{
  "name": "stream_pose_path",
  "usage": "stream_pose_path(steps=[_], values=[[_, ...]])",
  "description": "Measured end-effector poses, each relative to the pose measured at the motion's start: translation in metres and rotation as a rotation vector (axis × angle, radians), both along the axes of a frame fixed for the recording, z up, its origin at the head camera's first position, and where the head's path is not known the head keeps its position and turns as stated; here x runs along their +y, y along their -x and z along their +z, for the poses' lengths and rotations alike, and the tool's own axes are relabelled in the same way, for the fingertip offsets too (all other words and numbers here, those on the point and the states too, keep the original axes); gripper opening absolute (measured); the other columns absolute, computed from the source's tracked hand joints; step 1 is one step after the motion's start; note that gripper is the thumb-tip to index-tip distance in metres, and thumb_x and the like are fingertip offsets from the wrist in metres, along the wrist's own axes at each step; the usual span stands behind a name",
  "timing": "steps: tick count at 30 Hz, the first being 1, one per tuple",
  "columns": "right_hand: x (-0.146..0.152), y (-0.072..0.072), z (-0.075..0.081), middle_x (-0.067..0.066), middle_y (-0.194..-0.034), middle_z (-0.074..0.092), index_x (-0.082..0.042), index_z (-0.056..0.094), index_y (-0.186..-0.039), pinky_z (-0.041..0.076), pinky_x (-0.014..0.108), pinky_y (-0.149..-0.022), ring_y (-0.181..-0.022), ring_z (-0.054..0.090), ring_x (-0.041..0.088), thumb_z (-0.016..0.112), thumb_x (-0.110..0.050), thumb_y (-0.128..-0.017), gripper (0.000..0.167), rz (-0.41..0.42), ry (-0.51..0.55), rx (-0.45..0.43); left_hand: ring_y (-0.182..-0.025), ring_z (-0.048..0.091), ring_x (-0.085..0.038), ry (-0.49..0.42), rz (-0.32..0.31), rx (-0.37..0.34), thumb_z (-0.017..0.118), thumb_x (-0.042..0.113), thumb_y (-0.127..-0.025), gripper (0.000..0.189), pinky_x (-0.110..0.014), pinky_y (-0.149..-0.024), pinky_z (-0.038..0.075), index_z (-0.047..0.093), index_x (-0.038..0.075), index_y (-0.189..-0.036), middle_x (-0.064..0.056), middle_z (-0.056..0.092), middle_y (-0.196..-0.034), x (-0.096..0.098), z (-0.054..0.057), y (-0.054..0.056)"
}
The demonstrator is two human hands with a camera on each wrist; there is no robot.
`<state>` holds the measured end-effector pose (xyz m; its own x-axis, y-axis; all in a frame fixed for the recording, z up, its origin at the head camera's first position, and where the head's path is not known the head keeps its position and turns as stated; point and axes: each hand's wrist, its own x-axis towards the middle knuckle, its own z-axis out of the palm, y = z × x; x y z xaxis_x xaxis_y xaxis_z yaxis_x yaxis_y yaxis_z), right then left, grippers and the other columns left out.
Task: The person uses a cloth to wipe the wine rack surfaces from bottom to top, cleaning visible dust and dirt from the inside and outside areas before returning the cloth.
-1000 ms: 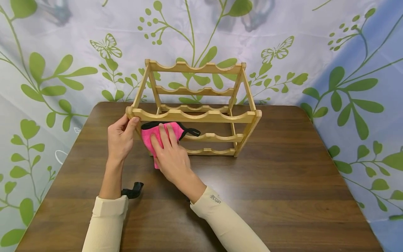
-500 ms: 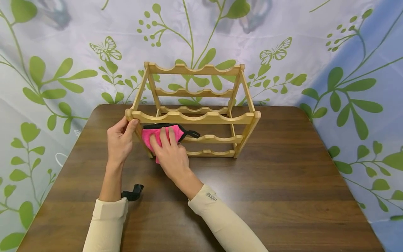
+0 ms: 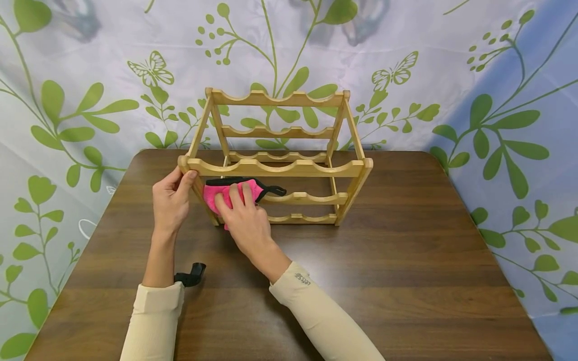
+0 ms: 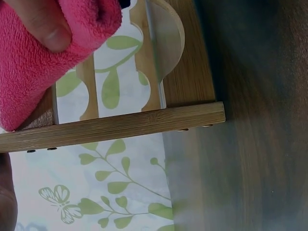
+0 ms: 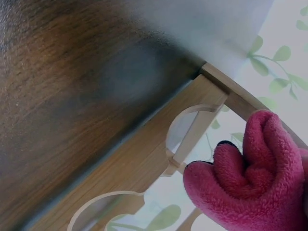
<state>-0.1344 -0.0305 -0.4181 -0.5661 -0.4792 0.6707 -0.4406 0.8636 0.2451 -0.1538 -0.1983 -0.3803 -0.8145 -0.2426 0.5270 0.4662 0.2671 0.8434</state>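
A wooden wine rack (image 3: 275, 168) with scalloped rails stands upright on the table. My left hand (image 3: 172, 203) grips its front left post just below the top corner, thumb in front. In my right hand (image 3: 247, 220) is a bunched pink cloth (image 3: 215, 195) with black trim and a black loop, held against that same post under the top rail. The left wrist view shows the cloth (image 4: 29, 72) touching the post (image 4: 110, 125), with a finger pressed over it. Folds of the cloth (image 5: 260, 178) hide most of the right fingers in the right wrist view.
The dark wood-grain table (image 3: 384, 281) extends in front of the rack and to its right. A black angled piece (image 3: 191, 276) shows beside the left forearm. Behind the rack hangs a pale sheet (image 3: 289, 45) printed with green leaves and butterflies.
The cloth has bunched up, and its lower end hangs less far down. My right hand has shifted slightly with it along the post. The left hand keeps its grip.
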Motion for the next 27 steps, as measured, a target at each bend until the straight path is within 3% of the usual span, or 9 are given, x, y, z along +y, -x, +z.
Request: stream_pose_path(steps=[10,18,27], values=[[0.005,-0.001,-0.003,0.012,-0.125,0.06,-0.022,0.065,-0.114,0.045,0.022,-0.042,-0.12,0.053,0.03,0.057,-0.008,-0.091,0.029,-0.002,0.053,-0.016,-0.073,0.059,-0.004,0.028,0.003,0.01,0.061,0.004,-0.096,0.024,-0.019,-0.065,0.049,0.068,-0.012,-0.114,0.013,0.069,-0.089,0.001,0.0,0.001],[0.014,-0.005,0.002,0.015,-0.129,0.056,-0.019,0.063,-0.117,0.05,0.027,-0.044,-0.122,0.049,0.032,0.079,-0.017,-0.072,0.048,0.035,0.117,-0.113,-0.071,0.059,-0.005,0.017,0.006,0.008,0.062,0.001,-0.095,0.021,-0.017,-0.064,0.048,0.069,-0.013,-0.11,0.011,0.068,-0.086,0.002,0.002,-0.001],[0.022,-0.006,0.006,0.016,-0.128,0.053,-0.016,0.06,-0.117,0.055,0.034,-0.049,-0.12,0.048,0.032,0.068,-0.014,-0.077,0.041,0.045,0.189,-0.175,-0.068,0.058,-0.005,0.0,0.0,0.019,0.062,-0.001,-0.095,0.02,-0.016,-0.062,0.047,0.069,-0.012,-0.109,0.009,0.069,-0.084,0.001,0.002,-0.001]])
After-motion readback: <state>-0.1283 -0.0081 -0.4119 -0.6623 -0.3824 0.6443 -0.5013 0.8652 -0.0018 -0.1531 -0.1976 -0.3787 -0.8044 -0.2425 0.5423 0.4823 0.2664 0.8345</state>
